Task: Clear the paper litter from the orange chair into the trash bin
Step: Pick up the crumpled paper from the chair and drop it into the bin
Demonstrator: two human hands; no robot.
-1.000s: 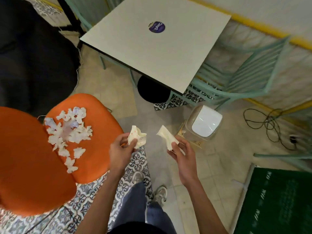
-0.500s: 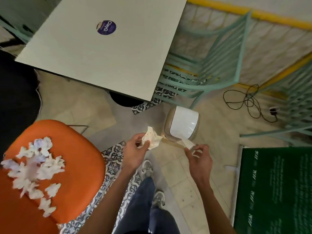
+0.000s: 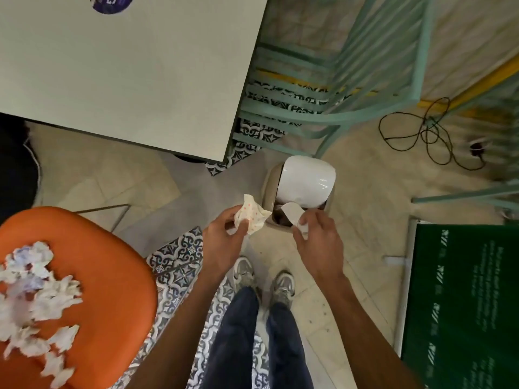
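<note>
The orange chair (image 3: pixel 112 276) stands at the lower left, with several crumpled white paper scraps (image 3: pixel 36 293) piled on its seat. A small beige trash bin (image 3: pixel 269 189) with a white swing lid (image 3: pixel 306 181) sits on the floor ahead of my feet. My left hand (image 3: pixel 224 242) pinches a crumpled dotted paper piece (image 3: pixel 251 213) just left of the bin. My right hand (image 3: pixel 317 242) holds a white paper piece (image 3: pixel 292 213) at the bin's opening, under the tilted lid.
A pale square table (image 3: pixel 126 68) fills the upper left. Teal metal chairs (image 3: pixel 351 80) stand behind the bin. A black cable (image 3: pixel 421 133) lies coiled on the floor at the right. A green board (image 3: pixel 463 304) lies at the lower right.
I have come closer to the bin. Both hands carried their paper pieces forward, and the right hand's piece now sits at the bin's opening. The chair slid toward the lower left of view.
</note>
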